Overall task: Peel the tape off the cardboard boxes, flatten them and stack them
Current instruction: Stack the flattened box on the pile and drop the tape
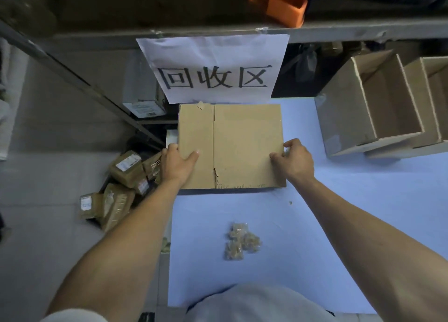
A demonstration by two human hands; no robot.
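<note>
A flattened brown cardboard box (242,142) lies at the far side of the pale blue table (339,212), under a white paper sign. My left hand (178,163) grips its left edge, thumb on top. My right hand (294,160) holds its right edge near the front corner. A small scrap of tape (201,106) sticks up at the box's far left corner. Two open, unflattened cardboard boxes (373,103) stand at the table's right. A few balls of crumpled peeled tape (241,241) lie on the table in front of me.
A white sign with three black characters (213,67) hangs from a metal shelf rail. An orange container (286,4) sits on the shelf above. Several taped brown parcels (121,188) lie on the floor to the left of the table.
</note>
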